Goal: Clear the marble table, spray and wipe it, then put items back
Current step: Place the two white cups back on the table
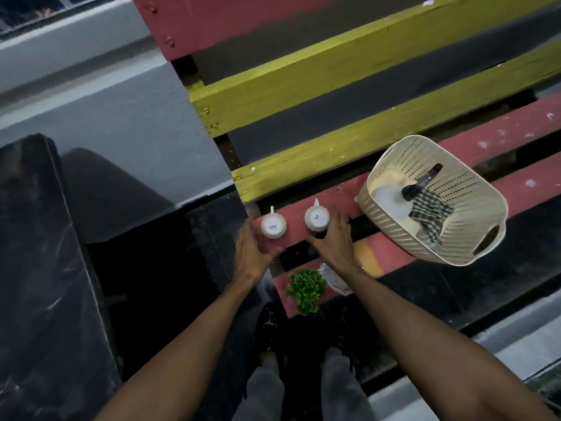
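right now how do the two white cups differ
The left cup sits at the red slat's end; the right cup sits nearer the basket. The left cup's base bears a wide mark, the right cup's a small one. Both are white, upside down on the same slat, handles pointing away.

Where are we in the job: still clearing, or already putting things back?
Done: left cup, right cup, plant and basket with spray bottle and cloth sit on the bench, off the table. In hand: left hand and right hand are at the cups; gripping or releasing, I can't tell. Left: can't tell if the table is wiped, so spraying, wiping and returning may remain.
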`<state>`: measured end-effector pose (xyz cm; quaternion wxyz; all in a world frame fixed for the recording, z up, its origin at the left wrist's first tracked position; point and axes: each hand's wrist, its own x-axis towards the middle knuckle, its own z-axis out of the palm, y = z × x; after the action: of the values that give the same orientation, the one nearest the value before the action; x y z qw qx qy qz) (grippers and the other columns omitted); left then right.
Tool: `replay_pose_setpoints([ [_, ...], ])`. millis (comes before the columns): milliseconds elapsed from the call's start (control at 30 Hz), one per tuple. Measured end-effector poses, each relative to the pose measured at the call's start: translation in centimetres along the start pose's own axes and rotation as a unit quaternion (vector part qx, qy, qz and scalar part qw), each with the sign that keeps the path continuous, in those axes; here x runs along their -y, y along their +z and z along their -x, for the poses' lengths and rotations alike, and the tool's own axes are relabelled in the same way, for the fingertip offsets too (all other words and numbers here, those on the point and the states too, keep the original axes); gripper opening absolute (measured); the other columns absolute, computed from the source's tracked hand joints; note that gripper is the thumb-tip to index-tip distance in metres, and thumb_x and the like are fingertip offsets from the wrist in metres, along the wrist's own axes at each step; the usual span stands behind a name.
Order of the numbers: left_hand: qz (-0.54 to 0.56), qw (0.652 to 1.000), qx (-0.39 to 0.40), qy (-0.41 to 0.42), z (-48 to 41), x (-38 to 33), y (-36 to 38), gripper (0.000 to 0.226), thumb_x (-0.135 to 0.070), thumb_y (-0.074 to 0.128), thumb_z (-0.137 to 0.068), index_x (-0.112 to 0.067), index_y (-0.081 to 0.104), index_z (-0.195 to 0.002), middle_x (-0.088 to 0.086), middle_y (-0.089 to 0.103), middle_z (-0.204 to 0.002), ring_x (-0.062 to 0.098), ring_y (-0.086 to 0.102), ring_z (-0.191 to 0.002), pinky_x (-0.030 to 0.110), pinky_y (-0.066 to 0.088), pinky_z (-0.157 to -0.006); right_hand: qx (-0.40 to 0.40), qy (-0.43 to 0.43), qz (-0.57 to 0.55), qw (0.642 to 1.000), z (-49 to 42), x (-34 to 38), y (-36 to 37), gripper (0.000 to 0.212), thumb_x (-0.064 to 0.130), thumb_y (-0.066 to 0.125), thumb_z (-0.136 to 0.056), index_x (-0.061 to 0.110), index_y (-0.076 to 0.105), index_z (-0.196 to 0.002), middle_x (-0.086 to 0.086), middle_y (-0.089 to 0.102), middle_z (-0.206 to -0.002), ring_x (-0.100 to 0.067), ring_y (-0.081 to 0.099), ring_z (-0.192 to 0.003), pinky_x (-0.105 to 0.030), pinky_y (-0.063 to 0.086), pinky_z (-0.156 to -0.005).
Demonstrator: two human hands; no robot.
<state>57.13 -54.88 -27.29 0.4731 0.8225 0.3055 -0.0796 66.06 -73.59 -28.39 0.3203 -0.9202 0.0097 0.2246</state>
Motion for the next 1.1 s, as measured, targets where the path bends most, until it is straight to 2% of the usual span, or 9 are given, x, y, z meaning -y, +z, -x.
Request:
replay_pose_setpoints([
  [67, 0.002, 1.0, -0.002, -0.002, -1.1, 0.4, 1.3, 0.099, -0.024, 0.095, -0.068, -0.012, 0.039, -0.149, 0.012, 0.049, -0.148, 0.023, 0.047, -0.135, 0.033, 0.04, -0.107, -0.012, -0.011, -0.004, 1.0, -1.1, 0.0, 1.3, 0.094, 0.025, 0.081, -0.075, 0.005, 0.028, -0.15, -0.019, 0.037, -0.147, -0.036, 0.032, -0.138, -0.043, 0.033, -0.108],
  [133, 0.007, 1.0, -0.017, 0.015, -2.2, 0.9, 2.4, 0.091, -0.024, 0.094, -0.066, -0.015, 0.046, -0.142, 0.009, 0.055, -0.142, 0.024, 0.053, -0.13, 0.036, 0.044, -0.105, -0.043, -0.024, -0.003, 0.999, -1.9, -0.1, 2.4, 0.09, 0.022, 0.081, -0.072, 0.006, 0.035, -0.147, -0.018, 0.045, -0.142, -0.036, 0.039, -0.134, -0.042, 0.036, -0.106],
  [233, 0.002, 0.998, -0.047, 0.033, -3.4, 2.2, 4.0, 0.082, -0.024, 0.09, -0.07, -0.017, 0.051, -0.141, 0.006, 0.058, -0.14, 0.027, 0.056, -0.127, 0.045, 0.049, -0.104, -0.092, -0.042, 0.002, 0.995, -2.8, -0.5, 3.4, 0.076, 0.021, 0.08, -0.071, 0.009, 0.045, -0.138, -0.013, 0.054, -0.131, -0.035, 0.049, -0.123, -0.04, 0.042, -0.095],
  [433, 0.024, 0.993, -0.096, 0.067, -2.7, 2.4, 3.3, 0.059, -0.034, 0.086, -0.073, -0.024, 0.064, -0.126, -0.003, 0.07, -0.122, 0.019, 0.067, -0.11, 0.039, 0.056, -0.09, -0.136, -0.067, -0.005, 0.988, -1.3, 0.0, 1.7, 0.061, 0.032, 0.08, -0.074, 0.017, 0.054, -0.126, -0.003, 0.059, -0.116, -0.029, 0.054, -0.107, -0.036, 0.044, -0.077],
  [533, 0.037, 0.991, -0.1, 0.076, -0.2, 0.2, -0.3, 0.056, -0.031, 0.087, -0.069, -0.028, 0.066, -0.121, -0.01, 0.073, -0.113, 0.012, 0.069, -0.103, 0.034, 0.058, -0.085, -0.159, -0.071, -0.002, 0.985, 1.9, 2.4, -0.5, 0.06, 0.038, 0.079, -0.074, 0.021, 0.053, -0.126, 0.001, 0.059, -0.113, -0.025, 0.056, -0.105, -0.038, 0.049, -0.077],
  [700, 0.061, 0.979, -0.155, 0.117, 6.8, -5.2, -9.7, 0.052, -0.018, 0.092, -0.065, -0.019, 0.073, -0.113, -0.009, 0.075, -0.104, 0.003, 0.067, -0.092, 0.004, 0.045, -0.081, -0.161, -0.102, -0.019, 0.981, 9.8, 9.5, -3.9, 0.059, 0.04, 0.081, -0.074, 0.023, 0.055, -0.124, 0.002, 0.061, -0.112, -0.022, 0.057, -0.102, -0.029, 0.041, -0.073],
  [867, 0.058, 0.965, -0.225, 0.12, 15.3, -5.4, -19.4, 0.05, -0.022, 0.09, -0.065, -0.022, 0.073, -0.112, -0.009, 0.077, -0.102, 0.006, 0.071, -0.091, 0.022, 0.054, -0.084, -0.127, -0.169, -0.064, 0.975, 16.8, 17.2, -3.7, 0.057, 0.044, 0.08, -0.072, 0.028, 0.056, -0.122, 0.004, 0.061, -0.111, -0.022, 0.057, -0.103, -0.037, 0.048, -0.078],
  [1000, 0.072, 0.949, -0.287, 0.105, 22.1, -3.2, -27.2, 0.045, -0.02, 0.092, -0.067, -0.033, 0.069, -0.103, -0.019, 0.075, -0.092, -0.006, 0.07, -0.087, 0.016, 0.054, -0.081, -0.098, -0.234, -0.08, 0.964, 22.2, 23.1, -1.7, 0.059, 0.043, 0.08, -0.069, 0.028, 0.056, -0.121, 0.004, 0.062, -0.114, -0.024, 0.057, -0.104, -0.039, 0.049, -0.083],
  [1100, 0.097, 0.936, -0.33, 0.076, 26.4, -0.6, -33.1, 0.043, -0.017, 0.092, -0.068, -0.031, 0.071, -0.102, -0.016, 0.077, -0.09, -0.01, 0.069, -0.083, 0.009, 0.052, -0.079, -0.075, -0.268, -0.074, 0.958, 26.2, 27.3, 0.5, 0.048, 0.046, 0.079, -0.069, 0.026, 0.057, -0.108, 0.004, 0.063, -0.103, -0.025, 0.06, -0.096, -0.037, 0.049, -0.073],
])
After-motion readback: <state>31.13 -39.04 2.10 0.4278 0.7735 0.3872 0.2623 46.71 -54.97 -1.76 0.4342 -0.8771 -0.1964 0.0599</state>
